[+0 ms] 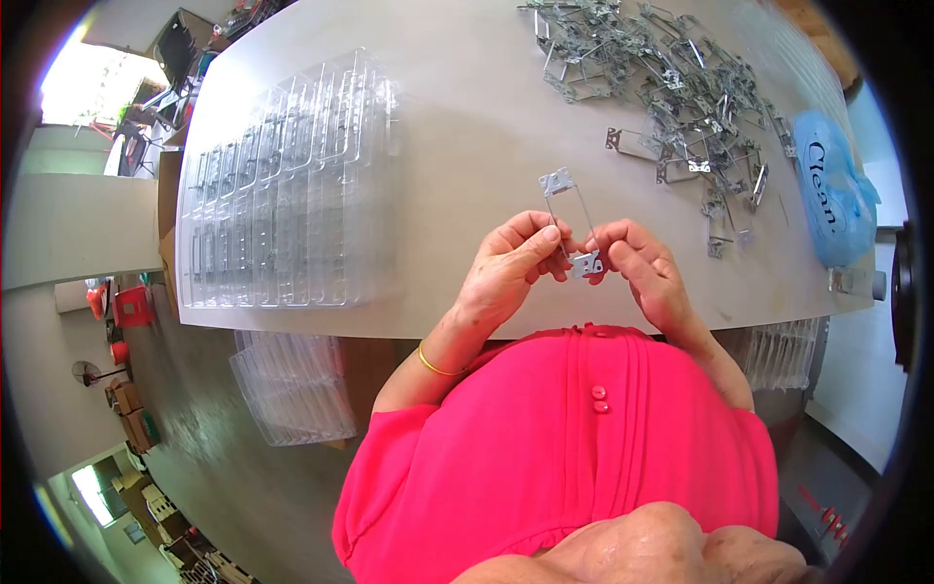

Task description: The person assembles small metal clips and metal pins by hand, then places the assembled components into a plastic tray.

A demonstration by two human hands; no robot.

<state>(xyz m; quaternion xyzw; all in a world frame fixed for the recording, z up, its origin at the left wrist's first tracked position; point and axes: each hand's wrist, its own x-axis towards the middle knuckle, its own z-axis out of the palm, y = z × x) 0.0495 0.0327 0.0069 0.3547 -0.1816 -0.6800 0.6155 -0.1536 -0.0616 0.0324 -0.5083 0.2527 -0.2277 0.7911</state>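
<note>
Between my two hands, above the table's near edge, is a metal bracket [557, 182] made of two stamped plates joined by thin parallel rods. My left hand [513, 258] pinches it from the left, thumb and fingers closed near the lower plate. From the right, my right hand [642, 270] grips the lower plate with thumb and fingertips. The upper plate sticks out away from me. A large heap of similar metal brackets [671, 83] lies at the far right of the table. Stacked clear plastic trays [292, 195] with several metal parts stand on the left.
The pale table [457, 127] curves across the view. A blue plastic bag [832, 190] marked "Clean" sits at the right edge, beside a clear bottle [856, 282]. More clear trays [297, 389] are below the table at left, with others [781, 352] at right.
</note>
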